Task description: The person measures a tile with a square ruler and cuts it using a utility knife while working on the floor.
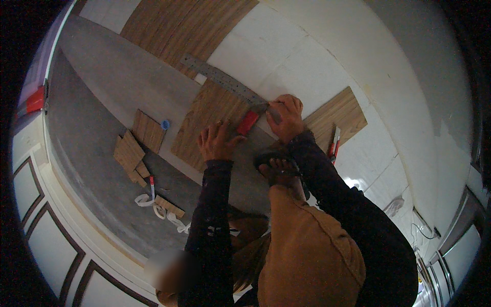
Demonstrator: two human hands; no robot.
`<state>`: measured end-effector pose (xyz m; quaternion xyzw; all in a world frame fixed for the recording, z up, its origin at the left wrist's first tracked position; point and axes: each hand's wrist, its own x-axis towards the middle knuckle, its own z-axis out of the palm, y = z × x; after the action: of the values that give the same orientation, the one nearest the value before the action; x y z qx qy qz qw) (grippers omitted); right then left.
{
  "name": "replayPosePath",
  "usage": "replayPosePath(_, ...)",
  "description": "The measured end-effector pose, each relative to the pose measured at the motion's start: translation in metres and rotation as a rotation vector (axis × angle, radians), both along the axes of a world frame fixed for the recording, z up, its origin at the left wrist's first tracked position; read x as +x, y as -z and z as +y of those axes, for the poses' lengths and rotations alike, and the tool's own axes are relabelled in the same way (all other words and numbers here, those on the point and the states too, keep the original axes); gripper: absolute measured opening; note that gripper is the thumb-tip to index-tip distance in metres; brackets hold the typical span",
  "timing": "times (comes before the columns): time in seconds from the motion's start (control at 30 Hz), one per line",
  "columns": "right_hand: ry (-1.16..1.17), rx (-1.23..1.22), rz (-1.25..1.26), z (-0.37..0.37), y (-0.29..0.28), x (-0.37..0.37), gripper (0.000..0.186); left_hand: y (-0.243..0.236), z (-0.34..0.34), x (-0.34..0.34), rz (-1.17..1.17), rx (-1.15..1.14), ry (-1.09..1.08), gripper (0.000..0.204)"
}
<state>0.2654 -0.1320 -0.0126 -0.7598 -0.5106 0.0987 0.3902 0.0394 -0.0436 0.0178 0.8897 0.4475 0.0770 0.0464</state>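
Your left hand (217, 143) lay, fingers spread, on the brown plank (193, 120); by its right corner, your curled right hand (286, 117) hid any pinch on the ruler (223, 80).

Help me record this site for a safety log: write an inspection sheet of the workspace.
Surface: grey floor beside white tiles.
Job's things: brown plank under the left hand; metal ruler along its edge; red block near the ruler's end.
Clutter: small brown pieces, blue ring, crumpled white strip; red-handled tool at right.
Grip: left hand spread on the plank; right hand curled by the ruler's end, contents unclear.
Cables: thin dark line at far right, possibly a cable.
Surroundings: pale wall at right; white panels with dark trim at lower left.
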Motion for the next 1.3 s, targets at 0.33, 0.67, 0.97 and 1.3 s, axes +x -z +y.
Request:
replayPosePath(0.33,0.018,0.04,-0.03,0.0,0.003,-0.002,0.031,0.012,-0.002,-0.005,0.006,0.0,0.0,0.068)
replayPosePath(0.67,0.025,0.027,-0.047,-0.004,0.005,0.002,0.027,0.025,-0.027,-0.003,-0.09,-0.101,-0.042,0.064)
replayPosePath(0.97,-0.026,0.032,-0.093,0.001,0.004,0.001,0.038,0.019,-0.046,0.013,-0.263,-0.133,-0.219,0.061)
replayPosePath(1.3,-0.062,-0.017,-0.177,0.002,-0.003,-0.005,0.042,0.017,-0.046,0.005,-0.48,-0.227,-0.287,0.053)
